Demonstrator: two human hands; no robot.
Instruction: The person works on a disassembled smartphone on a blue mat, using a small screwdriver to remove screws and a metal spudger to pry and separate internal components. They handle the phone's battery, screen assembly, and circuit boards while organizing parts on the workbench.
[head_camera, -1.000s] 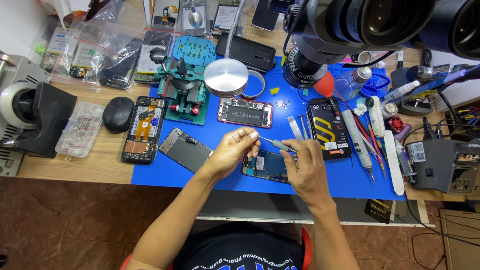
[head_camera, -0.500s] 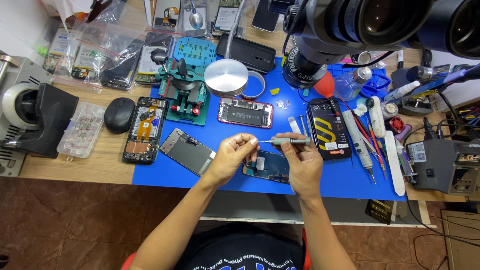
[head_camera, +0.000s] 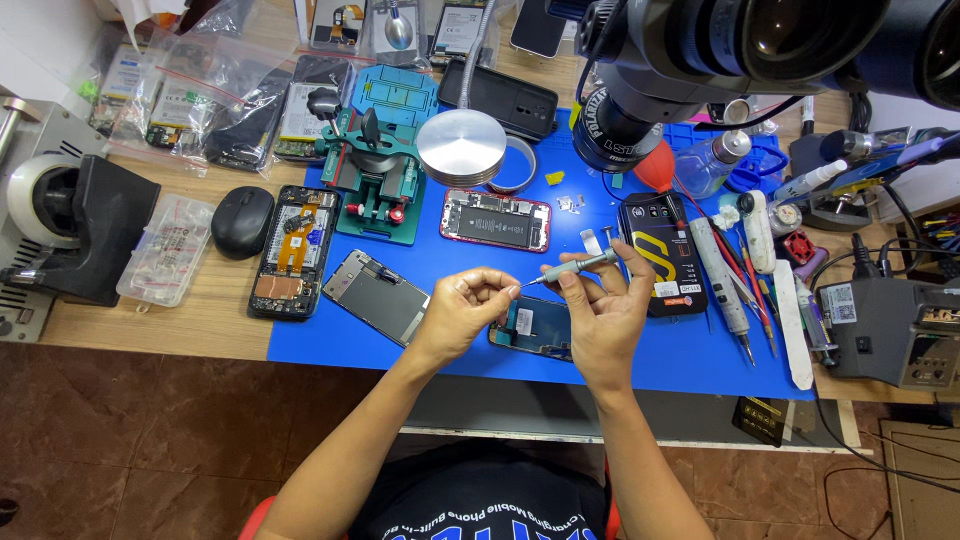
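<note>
One slim metal screwdriver (head_camera: 585, 265), frame centre: light, stiff, slippery; right hand (head_camera: 605, 315) fingers grip its barrel, left hand (head_camera: 465, 305) fingers pinch the tip.

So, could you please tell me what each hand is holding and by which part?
The right hand grips a slim grey screwdriver by its handle. The left hand pinches its fingertips at the screwdriver's tip; anything between them is too small to tell.

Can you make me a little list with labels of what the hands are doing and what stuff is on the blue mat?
Right hand: holds a small grey screwdriver, tip pointing left
Left hand: fingertips pinched at the screwdriver's tip
Under the hands: opened phone lying flat
Surface: blue mat on a wooden bench
Nearby: red-framed open phone, round metal disc, black mouse
</note>
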